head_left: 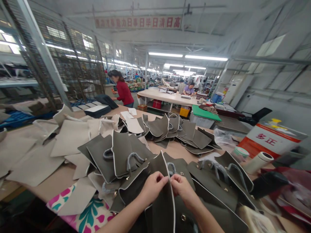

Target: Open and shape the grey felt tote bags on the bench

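Both of my hands meet fingertip to fingertip, the left hand (152, 188) and the right hand (181, 189) each closed in a pinch on the white-piped edge of the dark grey bag panel (161, 207) standing just in front of me. Its long edge runs up and away between them, neither hand nearer. Around it, more panels (121, 155) lie heaped on the bench (176, 149).

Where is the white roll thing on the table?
In the head view, the white roll lies on its side at the right end of the table, just in front of the red-and-white box and right of the dark grey bag pieces.
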A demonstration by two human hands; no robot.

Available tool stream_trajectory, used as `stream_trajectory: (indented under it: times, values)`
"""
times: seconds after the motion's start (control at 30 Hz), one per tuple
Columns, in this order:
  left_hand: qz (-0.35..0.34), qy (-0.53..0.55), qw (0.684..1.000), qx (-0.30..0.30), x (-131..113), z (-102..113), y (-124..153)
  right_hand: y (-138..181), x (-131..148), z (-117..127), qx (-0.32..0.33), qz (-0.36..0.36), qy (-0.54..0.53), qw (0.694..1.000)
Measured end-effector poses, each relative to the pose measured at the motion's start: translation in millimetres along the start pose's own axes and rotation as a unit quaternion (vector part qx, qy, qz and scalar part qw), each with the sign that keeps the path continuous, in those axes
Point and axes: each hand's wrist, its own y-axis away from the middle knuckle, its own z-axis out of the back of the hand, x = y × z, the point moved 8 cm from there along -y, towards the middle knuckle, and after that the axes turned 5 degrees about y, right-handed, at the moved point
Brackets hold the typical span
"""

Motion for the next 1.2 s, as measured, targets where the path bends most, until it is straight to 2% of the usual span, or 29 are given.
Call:
stream_trajectory:
  times: [0.07, 0.13, 0.4, 0.67, 0.77, 1.0, 1.1, 1.2]
  values:
    - [0.084, 0.033, 0.995, 0.029, 16.6, -15.7, 3.0, -1.1, -7.9, -6.9, -0.002, -0.010, 0.016, 1.000]
    - [0.117, 0.038, 0.992, 0.020, 26.7, -20.2, 5.9, -2.2, -15.5, -10.5, -0.004, -0.017, 0.034, 0.999]
    - [0.074, -0.061, 0.995, 0.009, 26.5, -4.8, 6.7, -5.3, -28.8, -14.2, -0.027, 0.036, 0.159, 0.986]
    - [0.119, -0.050, 0.990, 0.060, 50.3, -11.5, 2.4, -0.1, -28.8, -19.0, -0.088, 0.078, 0.291, 0.949]
    - [0.131, -0.028, 0.988, 0.070, 54.1, -13.9, 2.9, -0.4, -30.6, -15.4, -0.111, 0.079, 0.273, 0.952]
    - [0.150, -0.023, 0.986, 0.069, 59.4, -6.3, 3.7, -6.2, -56.5, 4.8, -0.114, 0.011, 0.190, 0.975]
    - [0.127, -0.038, 0.988, 0.084, 54.0, -9.3, 3.1, -4.5, -56.8, 3.8, -0.104, 0.011, 0.173, 0.979]
    - [0.089, -0.058, 0.990, 0.090, 43.3, -13.5, 2.5, -1.1, -49.7, -7.9, -0.091, 0.036, 0.159, 0.982]
